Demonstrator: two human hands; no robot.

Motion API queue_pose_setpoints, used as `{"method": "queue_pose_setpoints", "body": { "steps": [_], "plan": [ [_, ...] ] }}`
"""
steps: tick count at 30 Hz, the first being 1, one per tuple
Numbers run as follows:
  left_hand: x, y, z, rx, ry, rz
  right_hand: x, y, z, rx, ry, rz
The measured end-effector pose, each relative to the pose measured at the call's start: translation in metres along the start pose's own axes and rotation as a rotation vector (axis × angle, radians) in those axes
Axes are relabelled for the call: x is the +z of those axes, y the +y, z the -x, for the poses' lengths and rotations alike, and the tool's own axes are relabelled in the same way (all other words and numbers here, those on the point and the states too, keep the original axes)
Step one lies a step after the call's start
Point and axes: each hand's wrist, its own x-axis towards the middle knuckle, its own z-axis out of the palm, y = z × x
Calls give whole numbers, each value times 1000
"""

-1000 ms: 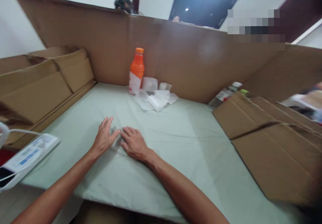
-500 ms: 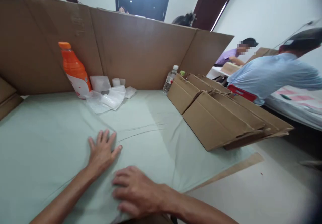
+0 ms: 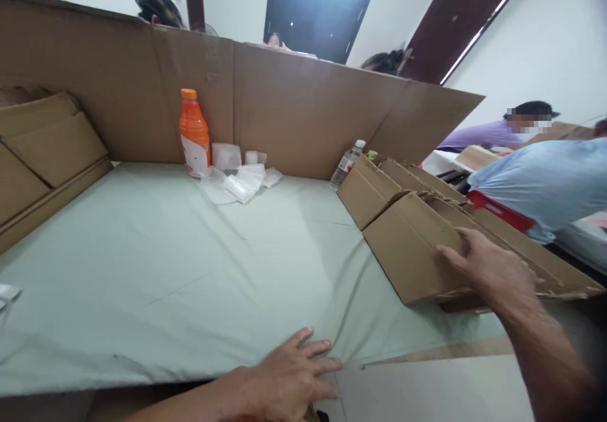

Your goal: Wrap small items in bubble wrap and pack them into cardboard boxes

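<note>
Your right hand [image 3: 493, 270] lies on the nearest flattened cardboard box [image 3: 417, 251] at about 3 o'clock, palm down, thumb along the top panel and fingers wrapped over its far edge. The grip looks closed on that box, though the box still lies on the stack [image 3: 474, 219] and nothing is lifted. Your left hand [image 3: 289, 378] rests at 6 o'clock, fingers spread and flat on the near edge of the pale green sheet [image 3: 165, 270]; it grips nothing.

Judging from this, the work is at its very start. The sheet is laid over the surface, with wrinkles running from your left hand toward the boxes, and no box is unfolded on it. Pulling the top box free and opening it is all still to do.

Further out, at 11 o'clock, an orange bottle [image 3: 194, 134] stands against the cardboard wall [image 3: 294, 112], with a heap of white wrapping [image 3: 239, 178] just beside it. A clear water bottle [image 3: 348, 164] leans at 1 o'clock behind the stack. More flat cardboard [image 3: 42, 156] sits at 9 o'clock. Another person in a light blue shirt [image 3: 545, 185] bends over at 3 o'clock, beyond the boxes.
</note>
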Motion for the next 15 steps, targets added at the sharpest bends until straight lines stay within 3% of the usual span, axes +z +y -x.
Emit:
{"method": "queue_pose_setpoints", "body": {
  "steps": [3, 6, 9, 11, 15],
  "plan": [
    [-21, 9, 17, -192, 143, 199, 1, 8, 0, -30, -88, 84],
    [-55, 16, 47, -437, 347, 303, -14, -14, 21, -161, -58, 37],
    [-82, 9, 83, -592, 639, 312, -36, -56, 51, -279, -31, -86],
    [-94, 0, 103, -625, 824, 269, -48, -92, 67, -402, -13, -198],
    [-104, -12, 128, -621, 1043, 180, -59, -173, 81, -697, -54, -461]
  ]
}}
